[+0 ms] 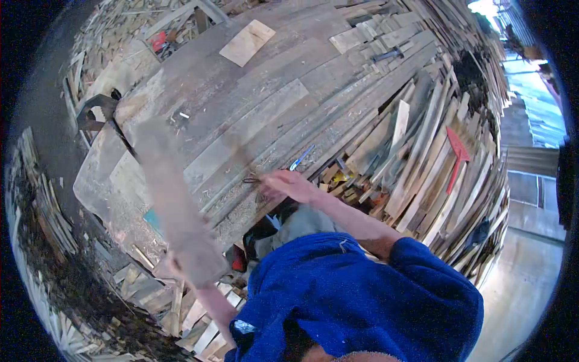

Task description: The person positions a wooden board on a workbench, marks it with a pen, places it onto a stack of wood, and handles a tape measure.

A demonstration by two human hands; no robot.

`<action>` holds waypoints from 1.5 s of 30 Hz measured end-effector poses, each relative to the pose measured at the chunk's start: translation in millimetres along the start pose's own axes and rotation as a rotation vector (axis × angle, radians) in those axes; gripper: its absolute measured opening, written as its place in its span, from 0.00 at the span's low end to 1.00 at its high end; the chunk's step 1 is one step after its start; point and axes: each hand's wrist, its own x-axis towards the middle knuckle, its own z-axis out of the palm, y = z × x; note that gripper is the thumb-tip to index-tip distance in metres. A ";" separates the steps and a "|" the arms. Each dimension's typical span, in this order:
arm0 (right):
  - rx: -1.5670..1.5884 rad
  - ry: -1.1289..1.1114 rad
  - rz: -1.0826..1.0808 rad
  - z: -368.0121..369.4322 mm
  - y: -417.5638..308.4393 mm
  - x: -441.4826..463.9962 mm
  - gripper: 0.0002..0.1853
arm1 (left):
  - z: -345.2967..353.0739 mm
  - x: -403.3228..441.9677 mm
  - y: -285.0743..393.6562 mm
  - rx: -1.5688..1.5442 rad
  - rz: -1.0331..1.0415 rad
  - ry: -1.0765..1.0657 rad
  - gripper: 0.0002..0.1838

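Note:
My left hand point(176, 265) grips the near end of a long wooden board point(169, 187), blurred by motion and tilted up over the left side of the workbench point(271, 90). My right hand point(280, 184) is at the bench's near edge, fingers curled and partly smeared. A thin dark brown piece point(252, 180) sticks out from its fingertips, with a faint brown blur above it; I cannot make out what it is. Just beyond that hand lies a slim blue-and-white tool point(301, 158), possibly a pen or knife. Sawdust covers the bench there.
A loose wood piece point(247, 42) lies at the bench's far side, and a dark tool point(387, 55) far right. A metal bracket point(96, 111) stands at the left edge. Stacked wood strips point(422, 175) fill the right, with a red plastic tool point(457, 158) on them.

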 end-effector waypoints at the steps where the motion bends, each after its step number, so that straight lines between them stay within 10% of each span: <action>1: 0.106 -0.007 0.033 8.2 -18.4 8.8 0.26 | 15.2 -33.2 -28.3 0.137 -0.086 -0.374 0.47; 3: 0.385 -0.047 0.070 0.0 -27.3 33.3 0.27 | 46.2 -89.8 -87.5 0.426 -0.256 -1.117 0.43; 5: 0.544 0.009 0.058 -3.3 -66.9 26.6 0.25 | 64.1 -105.9 -114.8 0.813 -0.266 -0.822 0.43; 14: 0.464 0.654 -0.283 -213.2 -85.0 85.8 0.24 | 163.1 -71.2 -242.2 0.960 -0.335 -1.142 0.34; 17: 0.400 0.771 -0.366 -343.8 -50.5 164.9 0.22 | 173.9 -42.3 -256.7 1.193 0.016 -0.837 0.26; 27: 0.280 1.364 -0.001 -512.0 -129.1 267.4 0.17 | 186.9 -31.2 -255.2 1.264 0.097 -0.589 0.25; 41: 0.659 1.211 -0.064 -550.1 -108.1 290.0 0.21 | 202.6 -25.4 -274.1 1.217 0.122 -0.618 0.25; 43: 0.544 0.779 -0.374 -550.9 -91.9 266.3 0.22 | 197.3 -27.1 -269.1 1.207 0.138 -0.626 0.24; 45: 0.520 0.990 -0.256 -547.0 -104.2 270.9 0.22 | 192.7 -25.3 -265.5 1.202 0.145 -0.600 0.25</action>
